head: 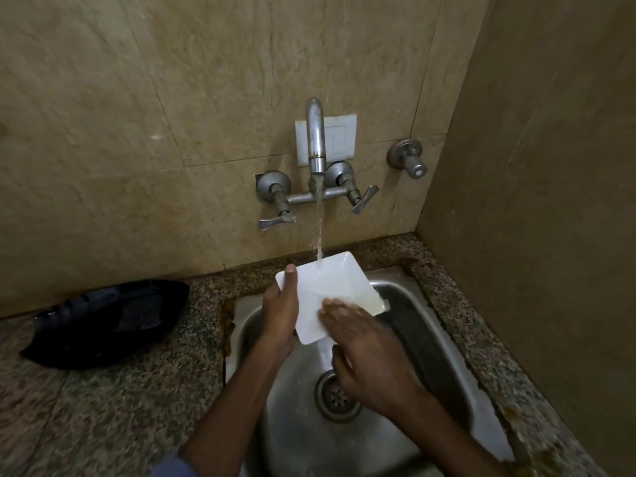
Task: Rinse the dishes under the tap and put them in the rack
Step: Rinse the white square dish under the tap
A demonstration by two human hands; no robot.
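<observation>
A white square plate [335, 282] is held tilted over the steel sink [303, 432]. Water runs from the wall tap [315, 139] onto the plate's far edge. My left hand [280, 313] grips the plate's left edge, thumb on top near the far corner. My right hand [368, 352] lies flat on the plate's near right part, fingers spread and blurred. Another white dish seems to lie in the sink under the plate, mostly hidden.
A dark cloth or bag [103, 321] lies on the speckled granite counter [103, 407] to the left. The sink drain [339, 395] is below my right hand. A side wall closes the right. A separate valve [409, 158] sticks out of the back wall.
</observation>
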